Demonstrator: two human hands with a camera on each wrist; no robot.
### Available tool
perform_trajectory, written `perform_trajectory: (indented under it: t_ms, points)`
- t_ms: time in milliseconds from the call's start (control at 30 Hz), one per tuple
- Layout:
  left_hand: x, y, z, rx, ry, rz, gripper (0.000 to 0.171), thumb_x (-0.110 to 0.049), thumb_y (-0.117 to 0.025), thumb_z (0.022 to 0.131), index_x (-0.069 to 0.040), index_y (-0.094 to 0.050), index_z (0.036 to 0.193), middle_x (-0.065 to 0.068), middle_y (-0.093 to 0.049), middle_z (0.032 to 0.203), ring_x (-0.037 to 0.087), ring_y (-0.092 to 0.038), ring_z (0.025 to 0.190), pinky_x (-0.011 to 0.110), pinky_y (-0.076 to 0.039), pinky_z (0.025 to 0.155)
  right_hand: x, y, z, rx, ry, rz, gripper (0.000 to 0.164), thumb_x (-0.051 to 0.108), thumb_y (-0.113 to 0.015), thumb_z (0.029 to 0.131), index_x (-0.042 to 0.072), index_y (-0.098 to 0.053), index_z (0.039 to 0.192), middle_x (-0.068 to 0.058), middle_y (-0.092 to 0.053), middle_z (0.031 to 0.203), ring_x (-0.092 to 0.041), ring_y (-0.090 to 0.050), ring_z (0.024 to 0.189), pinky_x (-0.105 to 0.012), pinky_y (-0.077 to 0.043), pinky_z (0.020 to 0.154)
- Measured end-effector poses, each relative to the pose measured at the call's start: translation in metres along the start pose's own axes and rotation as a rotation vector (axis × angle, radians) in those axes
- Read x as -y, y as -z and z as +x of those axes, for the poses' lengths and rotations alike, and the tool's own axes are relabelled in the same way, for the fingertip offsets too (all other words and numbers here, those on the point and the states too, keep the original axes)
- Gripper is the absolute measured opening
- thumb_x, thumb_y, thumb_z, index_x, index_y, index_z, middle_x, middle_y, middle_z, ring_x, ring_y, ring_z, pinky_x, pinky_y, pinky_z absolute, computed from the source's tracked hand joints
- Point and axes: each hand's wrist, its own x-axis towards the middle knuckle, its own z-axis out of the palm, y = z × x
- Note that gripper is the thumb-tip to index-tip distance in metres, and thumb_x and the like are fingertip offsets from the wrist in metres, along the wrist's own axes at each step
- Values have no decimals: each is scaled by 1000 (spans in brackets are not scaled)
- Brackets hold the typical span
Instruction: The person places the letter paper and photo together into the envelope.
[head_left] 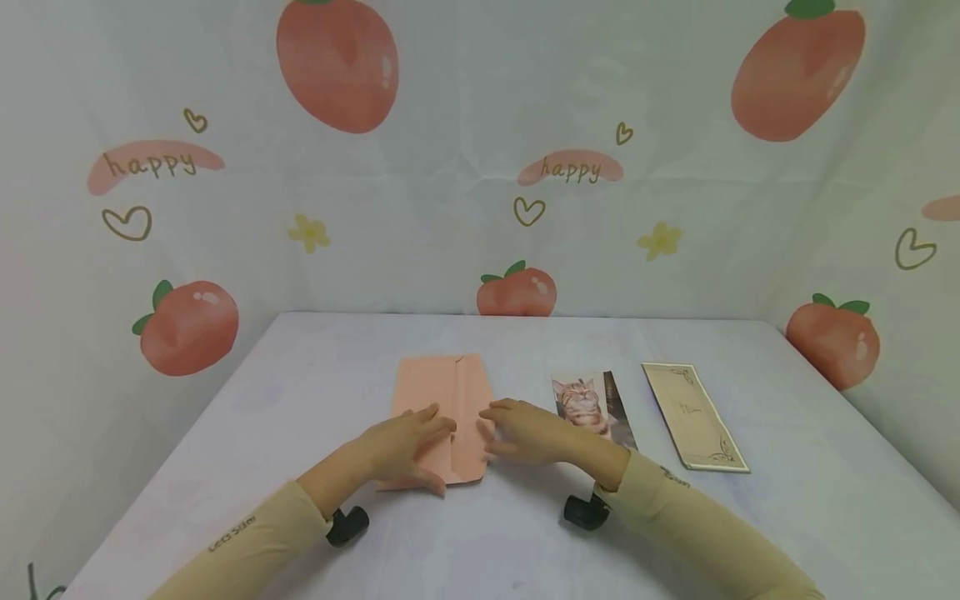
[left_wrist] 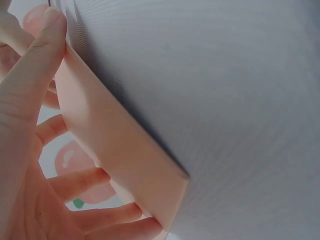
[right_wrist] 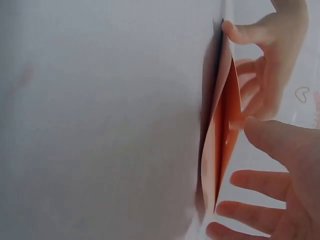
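A peach paper envelope [head_left: 423, 383] lies on the table, a fold line running along its right part. My left hand [head_left: 408, 437] rests on it with spread fingers, its thumb at the near edge. The left wrist view shows these fingertips touching the envelope's surface [left_wrist: 110, 125]. At the envelope's right side is my right hand [head_left: 532, 429], its fingers loosely extended at the edge. In the right wrist view, that side gapes and its orange inside [right_wrist: 227, 125] shows. The right thumb is close to the gap; whether it touches the paper I cannot tell.
A card with a cat picture [head_left: 581, 402] lies right of the envelope, partly covered by my right hand and forearm. Farther right lies a long beige card [head_left: 693, 417] with ornate corners. A white cloth with printed fruit [head_left: 517, 292] hangs behind the table.
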Motion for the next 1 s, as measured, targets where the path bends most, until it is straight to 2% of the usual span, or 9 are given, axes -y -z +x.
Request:
perform_trajectory:
  t_ms: [167,533,700,1000]
  points:
    - [2,-3,2,3,6,3,81,-59,-72,68,-21,-43,133,24,-34,147,55,-41,124,61,-41,96,-12,4,-11,-84,20,53,47,30,-58,92,4,-51,131,-16,-53,133,-31,-49,125,-46,-41,103]
    - [5,-6,3,-12,-6,3,82,-61,-72,65,-23,-43,132,23,-34,147,55,-42,123,62,-42,94,-31,13,-36,-238,-11,164,43,24,-58,92,0,-53,127,-13,-58,128,-32,-52,122,-48,-42,101]
    - [5,-6,3,-11,-2,1,83,-62,-72,65,-23,-43,133,23,-34,148,55,-41,124,62,-42,94,-40,16,-45,-281,-59,213,43,24,-59,92,0,-54,127,-15,-58,129,-33,-53,121,-49,-44,99]
    - [5,-5,2,-11,3,-4,84,-61,-72,66,-22,-43,134,23,-33,148,54,-40,125,62,-41,95,-61,20,-60,-365,-107,284,41,15,-60,90,-4,-53,125,-21,-61,120,-34,-59,107,-49,-49,91]
